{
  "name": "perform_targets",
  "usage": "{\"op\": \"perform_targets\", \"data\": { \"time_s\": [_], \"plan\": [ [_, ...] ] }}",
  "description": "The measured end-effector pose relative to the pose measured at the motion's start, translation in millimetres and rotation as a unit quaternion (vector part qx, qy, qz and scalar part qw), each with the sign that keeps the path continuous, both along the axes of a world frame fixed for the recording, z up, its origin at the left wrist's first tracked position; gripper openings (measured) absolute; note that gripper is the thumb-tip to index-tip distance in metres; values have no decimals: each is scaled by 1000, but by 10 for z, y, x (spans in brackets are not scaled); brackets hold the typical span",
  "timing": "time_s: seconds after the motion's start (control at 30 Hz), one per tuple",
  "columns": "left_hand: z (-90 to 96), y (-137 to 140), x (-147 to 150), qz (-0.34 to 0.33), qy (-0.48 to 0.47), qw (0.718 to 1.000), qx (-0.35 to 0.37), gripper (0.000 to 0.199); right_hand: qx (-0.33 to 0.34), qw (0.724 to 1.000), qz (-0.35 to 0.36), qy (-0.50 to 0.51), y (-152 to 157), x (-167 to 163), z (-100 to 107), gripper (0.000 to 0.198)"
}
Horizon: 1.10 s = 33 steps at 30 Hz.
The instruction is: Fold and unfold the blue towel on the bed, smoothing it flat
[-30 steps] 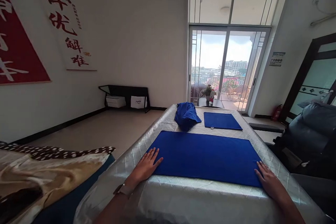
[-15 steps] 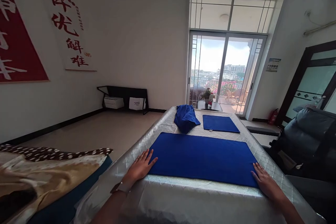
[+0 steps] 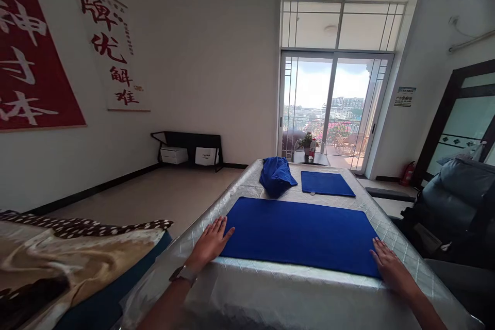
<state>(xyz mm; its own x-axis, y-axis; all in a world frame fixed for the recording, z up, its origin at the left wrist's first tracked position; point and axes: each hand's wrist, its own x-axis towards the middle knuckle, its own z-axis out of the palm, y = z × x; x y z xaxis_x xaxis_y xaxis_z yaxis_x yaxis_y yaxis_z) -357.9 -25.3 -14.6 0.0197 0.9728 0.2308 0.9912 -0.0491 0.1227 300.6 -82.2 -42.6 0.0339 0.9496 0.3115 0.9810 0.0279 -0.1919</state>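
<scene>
A flat blue rectangle of folded cloth (image 3: 301, 234) lies across the near part of a plastic-wrapped mattress (image 3: 286, 301). At its left edge rests my left hand (image 3: 212, 241), open and palm down, with a watch on the wrist. Touching the right edge is my right hand (image 3: 390, 263), also open, its fingers stretched forward. Neither hand grips anything. Farther back on the mattress sit a bunched blue cloth (image 3: 276, 176) and a smaller flat blue piece (image 3: 328, 184).
Left of the mattress lies a patterned beige and brown blanket (image 3: 88, 258). A dark backpack (image 3: 456, 201) stands on the right. Beyond the far end are a small table with a potted plant (image 3: 307, 142) and a glass sliding door (image 3: 327, 108). A black rack (image 3: 193, 142) stands by the wall.
The view has tilted slightly up and turned a little left. Both hands stay at the edges of the large blue cloth, which looks the same.
</scene>
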Motion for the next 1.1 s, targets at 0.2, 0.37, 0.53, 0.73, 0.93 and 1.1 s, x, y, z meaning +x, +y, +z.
{"op": "perform_targets", "data": {
  "time_s": [0.2, 0.37, 0.53, 0.73, 0.93, 1.1],
  "plan": [
    [280, 70, 1518, -231, -31, 972, 23, 66, -10, 996, 88, 27, 286, -1514, 433, 64],
    [110, 206, 2492, -297, -37, 953, 47, 59, -85, 989, 122, 6, 502, -2502, 537, 62],
    [-136, 265, 2611, -248, -49, 967, 38, 63, -101, 990, 102, -12, 581, -2614, 393, 63],
    [-136, 304, 2354, -223, -22, 974, 17, 65, -131, 988, 77, 3, 568, -2497, 374, 67],
    [-79, 423, 1091, -79, 20, 995, -52, 72, -151, 988, -20, -38, 398, -1632, 380, 68],
    [-221, 391, 24, -21, 23, 997, -65, 77, -90, 991, -91, -46, 104, -630, 427, 47]
  ]
}}
